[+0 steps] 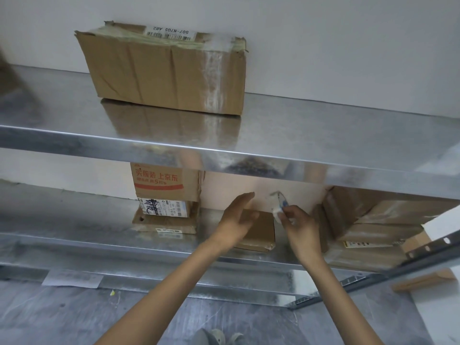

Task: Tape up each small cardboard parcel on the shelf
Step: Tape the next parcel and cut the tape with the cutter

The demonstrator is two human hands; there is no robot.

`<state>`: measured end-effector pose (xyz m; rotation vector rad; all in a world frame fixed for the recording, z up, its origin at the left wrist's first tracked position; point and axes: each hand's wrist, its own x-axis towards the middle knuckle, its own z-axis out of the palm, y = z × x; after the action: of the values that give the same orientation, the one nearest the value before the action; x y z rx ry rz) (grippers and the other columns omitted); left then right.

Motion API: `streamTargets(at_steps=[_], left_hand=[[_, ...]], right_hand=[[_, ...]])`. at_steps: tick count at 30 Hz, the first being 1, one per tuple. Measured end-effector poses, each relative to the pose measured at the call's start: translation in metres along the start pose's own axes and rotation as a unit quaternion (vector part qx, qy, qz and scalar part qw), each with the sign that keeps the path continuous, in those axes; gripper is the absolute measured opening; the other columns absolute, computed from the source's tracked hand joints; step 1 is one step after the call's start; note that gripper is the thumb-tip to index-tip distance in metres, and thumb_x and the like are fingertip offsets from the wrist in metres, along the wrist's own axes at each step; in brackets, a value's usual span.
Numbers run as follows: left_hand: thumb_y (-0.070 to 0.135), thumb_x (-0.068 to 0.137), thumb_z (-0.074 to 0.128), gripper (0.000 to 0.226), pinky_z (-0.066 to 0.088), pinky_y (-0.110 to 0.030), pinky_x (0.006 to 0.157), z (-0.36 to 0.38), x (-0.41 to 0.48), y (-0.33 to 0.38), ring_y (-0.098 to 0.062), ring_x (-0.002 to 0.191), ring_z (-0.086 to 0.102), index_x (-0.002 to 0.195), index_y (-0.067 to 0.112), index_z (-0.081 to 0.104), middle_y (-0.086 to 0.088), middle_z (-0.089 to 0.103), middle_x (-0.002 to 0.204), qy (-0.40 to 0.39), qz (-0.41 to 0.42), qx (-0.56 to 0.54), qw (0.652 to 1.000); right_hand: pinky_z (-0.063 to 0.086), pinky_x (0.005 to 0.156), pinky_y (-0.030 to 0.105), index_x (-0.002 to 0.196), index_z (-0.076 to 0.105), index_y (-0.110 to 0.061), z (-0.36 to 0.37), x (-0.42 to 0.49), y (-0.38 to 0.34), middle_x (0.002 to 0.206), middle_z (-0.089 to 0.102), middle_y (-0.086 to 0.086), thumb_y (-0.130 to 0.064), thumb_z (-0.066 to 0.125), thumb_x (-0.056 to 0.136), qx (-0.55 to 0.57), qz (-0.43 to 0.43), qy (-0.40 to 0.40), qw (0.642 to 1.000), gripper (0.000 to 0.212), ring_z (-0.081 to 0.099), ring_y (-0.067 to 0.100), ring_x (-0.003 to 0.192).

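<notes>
Two hands reach in under the shelf edge, both forearms bare and stretched forward from below; the left hand has its fingers straight and close together, pointing up and to the right, the palm turned down over the left end of the parcel, though whether it touches the cardboard cannot be told; the right hand has its fingers curled and pinches a small white thing with a blue mark at its fingertips, too blurred to name, held just above the parcel's far right corner; the two hands are near each other but apart. There is one small brown parcel, lying flat on the lower shelf between the hands, close to the wall. On the same shelf to the left stands one printed box with red lettering and a white label, set on one flat box; to the right lies a heap of boxes, their number unclear. Two metal shelves show; the upper shelf carries one large box bound with tape. Below, one paper slip is stuck to the shelf rail, and two shoes stand on the floor.
</notes>
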<state>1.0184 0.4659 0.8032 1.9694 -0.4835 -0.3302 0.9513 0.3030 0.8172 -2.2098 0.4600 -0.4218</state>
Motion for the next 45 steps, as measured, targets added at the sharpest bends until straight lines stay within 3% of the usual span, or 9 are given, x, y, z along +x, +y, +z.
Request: streamTargets(at_steps=[4, 8, 14, 18, 22, 29, 35, 41, 45], left_hand=[[0.018, 0.081, 0.075, 0.033, 0.05, -0.02, 0.09, -0.006, 0.018, 0.031, -0.007, 0.105, 0.06, 0.113, 0.018, 0.065, 0.007, 0.063, 0.116, 0.052, 0.001, -0.113, 0.992], [0.012, 0.069, 0.084, 0.022, 0.047, -0.008, 0.065, -0.024, 0.03, 0.033, -0.002, 0.076, 0.064, 0.085, 0.012, 0.069, 0.005, 0.069, 0.089, 0.052, 0.004, -0.086, 0.995], [-0.003, 0.079, 0.072, 0.016, 0.058, -0.034, 0.073, -0.048, 0.042, 0.033, -0.018, 0.078, 0.067, 0.075, 0.013, 0.069, -0.003, 0.068, 0.079, -0.038, -0.01, -0.118, 0.992], [-0.001, 0.085, 0.065, 0.011, 0.056, -0.025, 0.07, -0.049, 0.044, 0.041, -0.01, 0.073, 0.062, 0.08, 0.009, 0.068, 0.004, 0.065, 0.077, -0.042, 0.031, -0.005, 0.999], [0.0, 0.089, 0.059, 0.016, 0.045, -0.012, 0.067, -0.05, 0.049, 0.037, 0.003, 0.067, 0.057, 0.08, 0.013, 0.064, 0.01, 0.062, 0.074, -0.063, 0.062, 0.073, 0.993], [-0.006, 0.088, 0.056, 0.021, 0.04, -0.004, 0.065, -0.051, 0.056, 0.018, 0.009, 0.068, 0.055, 0.079, 0.012, 0.063, 0.013, 0.059, 0.074, -0.033, 0.066, 0.106, 0.992], [0.001, 0.087, 0.063, 0.011, 0.04, -0.003, 0.062, -0.051, 0.062, 0.001, 0.006, 0.062, 0.054, 0.08, 0.009, 0.066, 0.008, 0.061, 0.074, -0.041, 0.046, 0.114, 0.992], [0.002, 0.085, 0.066, 0.005, 0.042, -0.006, 0.065, -0.047, 0.074, -0.011, 0.002, 0.07, 0.056, 0.082, 0.004, 0.069, 0.005, 0.064, 0.079, -0.062, 0.054, 0.139, 0.987], [0.002, 0.085, 0.065, 0.006, 0.045, -0.015, 0.069, -0.038, 0.078, -0.025, 0.0, 0.072, 0.056, 0.081, 0.004, 0.068, 0.004, 0.063, 0.078, -0.046, 0.049, 0.143, 0.987]], right_hand=[[0.043, 0.072, 0.016, 0.084, 0.064, -0.025, 0.008, -0.008, -0.028, 0.081, 0.065, -0.018, -0.013, 0.065, 0.087, 0.064, -0.039, -0.022, 0.997, 0.012, 0.062, 0.001, 0.08], [0.047, 0.072, 0.015, 0.087, 0.064, -0.022, 0.011, -0.011, -0.039, 0.081, 0.069, -0.011, -0.015, 0.06, 0.091, 0.13, -0.028, -0.037, 0.99, 0.009, 0.065, 0.0, 0.08], [0.048, 0.069, 0.014, 0.099, 0.057, -0.012, 0.008, -0.018, -0.049, 0.068, 0.072, 0.0, -0.017, 0.054, 0.094, 0.179, 0.0, -0.109, 0.978, 0.007, 0.068, 0.007, 0.071], [0.054, 0.08, 0.027, 0.105, 0.058, -0.009, 0.006, -0.019, -0.051, 0.076, 0.072, 0.008, -0.018, 0.053, 0.095, 0.199, 0.006, -0.235, 0.951, 0.014, 0.069, 0.02, 0.075], [0.047, 0.089, 0.021, 0.102, 0.063, -0.004, 0.012, -0.019, -0.055, 0.083, 0.074, 0.004, -0.019, 0.048, 0.098, 0.169, 0.039, -0.3, 0.938, 0.021, 0.068, 0.012, 0.084], [0.052, 0.06, 0.02, 0.08, 0.065, 0.004, 0.034, -0.027, -0.064, 0.057, 0.068, 0.004, -0.032, 0.038, 0.101, 0.225, 0.184, -0.273, 0.917, 0.049, 0.064, 0.013, 0.052], [0.048, 0.071, 0.016, 0.093, 0.065, -0.003, 0.038, -0.044, -0.063, 0.08, 0.073, 0.01, -0.027, 0.037, 0.102, 0.22, 0.167, -0.296, 0.914, 0.038, 0.067, 0.011, 0.073], [0.051, 0.048, 0.022, 0.066, 0.062, 0.006, 0.058, -0.062, -0.053, 0.048, 0.062, 0.013, -0.032, 0.045, 0.098, 0.281, 0.288, -0.24, 0.884, 0.053, 0.059, 0.02, 0.04], [0.048, 0.047, 0.02, 0.063, 0.062, 0.001, 0.073, -0.067, -0.047, 0.042, 0.059, 0.006, -0.03, 0.043, 0.099, 0.237, 0.28, -0.208, 0.907, 0.052, 0.057, 0.014, 0.037]])
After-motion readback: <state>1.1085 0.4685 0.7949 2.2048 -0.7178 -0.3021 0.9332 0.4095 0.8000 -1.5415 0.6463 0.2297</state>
